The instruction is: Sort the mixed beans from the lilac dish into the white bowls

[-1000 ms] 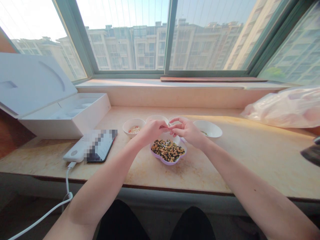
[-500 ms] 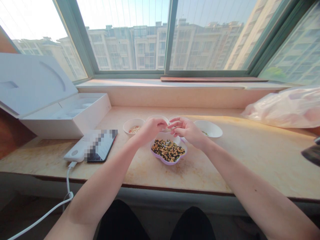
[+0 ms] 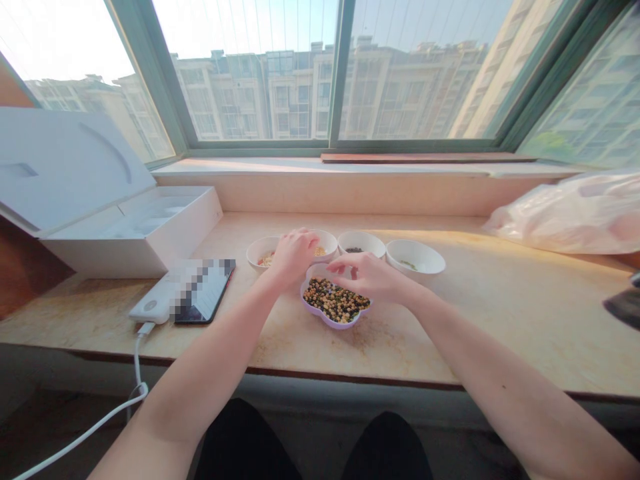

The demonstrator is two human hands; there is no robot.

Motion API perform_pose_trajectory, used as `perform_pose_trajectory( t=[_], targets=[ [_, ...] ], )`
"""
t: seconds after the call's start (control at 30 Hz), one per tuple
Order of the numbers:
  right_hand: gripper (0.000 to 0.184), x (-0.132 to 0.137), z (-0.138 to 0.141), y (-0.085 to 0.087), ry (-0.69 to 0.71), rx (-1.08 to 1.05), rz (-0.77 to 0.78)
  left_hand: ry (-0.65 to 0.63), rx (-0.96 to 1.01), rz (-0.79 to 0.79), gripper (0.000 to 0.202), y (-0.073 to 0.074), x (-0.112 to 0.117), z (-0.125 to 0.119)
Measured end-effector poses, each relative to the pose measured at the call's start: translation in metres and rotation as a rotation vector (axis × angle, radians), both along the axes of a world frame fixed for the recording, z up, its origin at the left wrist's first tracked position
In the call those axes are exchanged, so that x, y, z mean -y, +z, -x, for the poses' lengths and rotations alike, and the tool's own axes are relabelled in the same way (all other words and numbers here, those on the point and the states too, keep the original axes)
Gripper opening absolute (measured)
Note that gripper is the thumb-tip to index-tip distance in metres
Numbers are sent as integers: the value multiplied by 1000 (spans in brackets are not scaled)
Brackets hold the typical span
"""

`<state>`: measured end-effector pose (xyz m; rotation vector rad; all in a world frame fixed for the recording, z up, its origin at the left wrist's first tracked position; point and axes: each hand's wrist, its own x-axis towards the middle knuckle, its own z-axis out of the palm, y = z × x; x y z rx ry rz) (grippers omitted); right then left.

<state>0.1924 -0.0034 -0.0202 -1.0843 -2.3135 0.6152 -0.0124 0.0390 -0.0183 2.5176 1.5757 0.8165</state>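
A purple-rimmed, scalloped dish [image 3: 340, 326] holds a mix of tan, black and green beans [image 3: 336, 300]. My right hand [image 3: 367, 275] hovers over its far right side, fingers loosely bent and apart, with nothing visible in them. My left hand [image 3: 296, 253] is beyond the dish, fingers bent together at the near side of a white bowl [image 3: 327, 241] with tan contents; its fingertips are hidden. Left of that hand is a white bowl [image 3: 254, 255] with pale and reddish bits. Farther right stand a bowl [image 3: 375, 247] of dark beans and a bowl [image 3: 430, 260] with a few green ones.
To the left are an open white box [image 3: 185, 227], a white power bank [image 3: 153, 303] with a cable [image 3: 137, 357], and a phone [image 3: 213, 297]. A plastic bag [image 3: 570, 213] lies at the right, with a dark object [image 3: 623, 310] at the edge. Windows rise behind the counter [image 3: 500, 307].
My hands have moved apart. The left went slightly left toward the tan-filled bowl; the right came down and nearer over the dish, uncovering the dark-bean bowl.
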Motion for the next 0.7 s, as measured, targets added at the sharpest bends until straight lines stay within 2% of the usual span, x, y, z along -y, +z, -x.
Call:
perform_pose_trajectory(
  t=[0.07, 0.17, 0.4, 0.7],
  targets=[
    [31, 7, 5, 2, 117, 63, 20, 9, -81, -2, 32, -1, -1, 0],
    [39, 12, 12, 1, 202, 125, 7, 13, -67, -13, 33, -4, -1, 0],
    [26, 9, 14, 0, 244, 255, -3, 7, 1, 3, 30, -6, -1, -2],
    [22, 3, 13, -7, 248, 179, 47, -8, 14, 30, 30, -3, 3, -4]
  ],
)
